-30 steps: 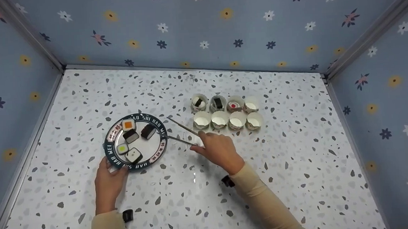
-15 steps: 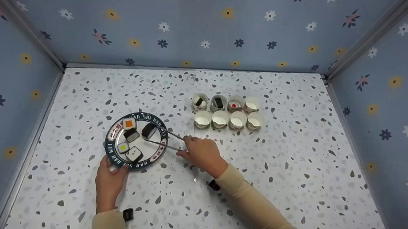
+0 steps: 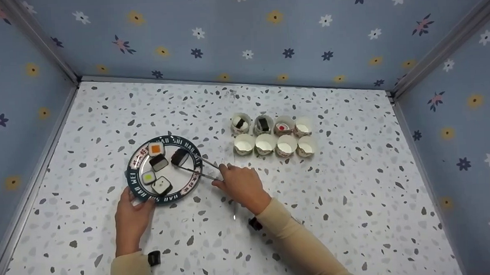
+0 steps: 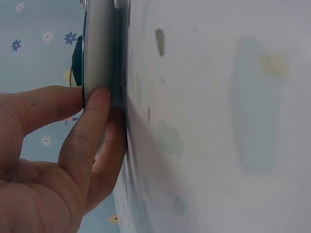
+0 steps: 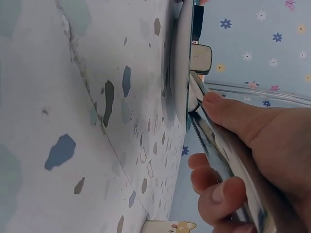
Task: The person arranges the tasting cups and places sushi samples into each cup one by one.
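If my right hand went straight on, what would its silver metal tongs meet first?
Likely the dark, blocky sushi piece between the tongs on the round green-rimmed plate; whether they touch it is unclear.

Metal tongs [image 5: 231,143] straddle dark-topped sushi [image 3: 180,157] on a plate [image 3: 180,179]

Left hand [image 3: 131,221] pinching, right hand [image 3: 245,188] gripping, right forearm [image 3: 305,242] reaching diagonally.

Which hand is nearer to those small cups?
The right hand, which holds tongs on the near side of the cups. The left hand is farther left, gripping the plate.
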Demonstrator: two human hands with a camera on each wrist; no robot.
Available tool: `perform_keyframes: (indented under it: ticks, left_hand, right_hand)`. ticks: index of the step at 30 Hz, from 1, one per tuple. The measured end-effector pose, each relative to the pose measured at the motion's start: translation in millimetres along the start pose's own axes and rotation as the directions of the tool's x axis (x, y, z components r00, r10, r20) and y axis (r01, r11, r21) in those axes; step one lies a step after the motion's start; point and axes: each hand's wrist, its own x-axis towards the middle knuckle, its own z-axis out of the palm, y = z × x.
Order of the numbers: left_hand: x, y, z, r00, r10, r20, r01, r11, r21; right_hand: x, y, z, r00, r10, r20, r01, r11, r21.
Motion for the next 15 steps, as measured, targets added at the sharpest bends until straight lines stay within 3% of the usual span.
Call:
perform_keyframes:
  ticks: [6, 15]
  left_hand:
    - [0.2, 0.2, 0.1, 1.000, 0.004, 0.000, -0.004, 1.000, 0.000]
    - [-1.3, -0.2, -0.2, 1.000, 0.023, 0.001, -0.023, 1.000, -0.009]
  right_hand:
    - [-1.5, 3.6, -1.6, 1.000, -0.007, -0.002, 0.007, 1.000, 0.026]
    - [-10.7, 20.3, -9.5, 0.993, -0.016, -0.115, 0.016, 1.000, -0.005]
